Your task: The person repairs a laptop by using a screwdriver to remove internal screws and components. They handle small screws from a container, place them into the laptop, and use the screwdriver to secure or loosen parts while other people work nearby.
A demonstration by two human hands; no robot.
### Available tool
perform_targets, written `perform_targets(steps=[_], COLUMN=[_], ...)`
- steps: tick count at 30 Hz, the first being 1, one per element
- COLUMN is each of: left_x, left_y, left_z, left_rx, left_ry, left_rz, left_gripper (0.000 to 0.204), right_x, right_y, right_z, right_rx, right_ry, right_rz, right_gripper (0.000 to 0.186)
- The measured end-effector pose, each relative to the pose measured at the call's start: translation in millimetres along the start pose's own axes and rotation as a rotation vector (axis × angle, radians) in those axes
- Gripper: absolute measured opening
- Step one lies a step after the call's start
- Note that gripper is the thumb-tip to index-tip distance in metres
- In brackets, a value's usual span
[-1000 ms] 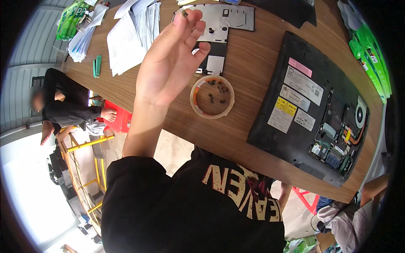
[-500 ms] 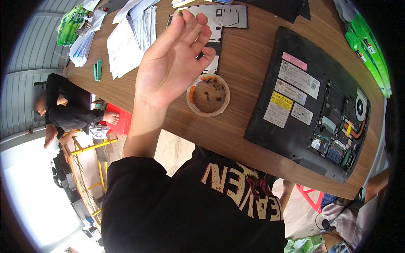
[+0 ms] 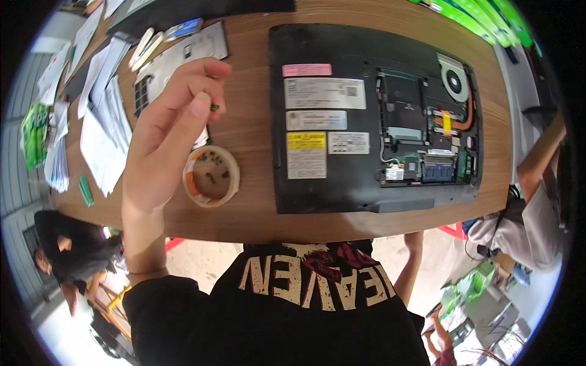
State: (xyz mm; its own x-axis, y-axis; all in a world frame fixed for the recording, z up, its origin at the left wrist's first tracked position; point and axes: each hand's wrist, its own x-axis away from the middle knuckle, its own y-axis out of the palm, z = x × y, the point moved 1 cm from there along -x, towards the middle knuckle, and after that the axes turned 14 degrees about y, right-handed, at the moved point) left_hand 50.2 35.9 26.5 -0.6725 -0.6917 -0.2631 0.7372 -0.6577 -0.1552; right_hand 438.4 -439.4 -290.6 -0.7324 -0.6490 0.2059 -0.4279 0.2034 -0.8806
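My left hand [image 3: 165, 131] is raised above the table, thumb and fingers pinched on a small dark screw [image 3: 213, 107]. Just right of its wrist lies a roll of tape [image 3: 237, 183], with several small dark screws [image 3: 210, 160] inside its ring. Farther right, a black laptop [image 3: 329, 201] rests bottom side up, labels showing on its base. An opening in the base exposes a fan [image 3: 453, 79], a copper heat pipe and green circuit boards. My right forearm [image 3: 410, 262] hangs beyond the table's near edge; the hand itself is hidden under the tabletop.
Behind my left hand lies a grey metal panel [image 3: 207, 44], partly covered. Loose papers [image 3: 104, 134] and a green stapler-like object [image 3: 85, 190] are at the left. Green packages [image 3: 482, 21] stand at the far right. One person [image 3: 73, 244] sits at the left, another [image 3: 519, 226] at the right.
My view has swung right, so the laptop sits nearer the middle. My left hand has turned from palm up to a side-on pinch, still holding the screw.
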Motion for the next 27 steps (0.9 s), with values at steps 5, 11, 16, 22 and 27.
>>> perform_targets(steps=[5, 11, 16, 22, 27], left_x=[-50, -103, -128, -137, -144], left_y=[22, 53, 69, 76, 84], left_z=[-7, -36, -63, -79, -86], left_rx=[-0.252, -0.308, -0.336, -0.385, -0.491], left_ry=[0.109, 0.265, 0.314, 0.294, 0.456], left_rz=[-0.284, -0.368, -0.414, -0.428, -0.416], left_gripper=[0.019, 0.019, 0.018, 0.017, 0.013], right_x=[25, 28, -21, -85, -125], right_y=[-112, -208, -233, -209, -173], right_z=[-30, -112, -216, -342, -393], right_rx=[-0.204, -0.145, -0.086, -0.085, 0.111], right_ry=[0.491, 0.519, 0.159, -0.341, -0.572], right_rz=[-0.007, 0.163, 0.225, -0.006, -0.082], right_gripper=[0.015, 0.016, 0.010, 0.021, 0.040])
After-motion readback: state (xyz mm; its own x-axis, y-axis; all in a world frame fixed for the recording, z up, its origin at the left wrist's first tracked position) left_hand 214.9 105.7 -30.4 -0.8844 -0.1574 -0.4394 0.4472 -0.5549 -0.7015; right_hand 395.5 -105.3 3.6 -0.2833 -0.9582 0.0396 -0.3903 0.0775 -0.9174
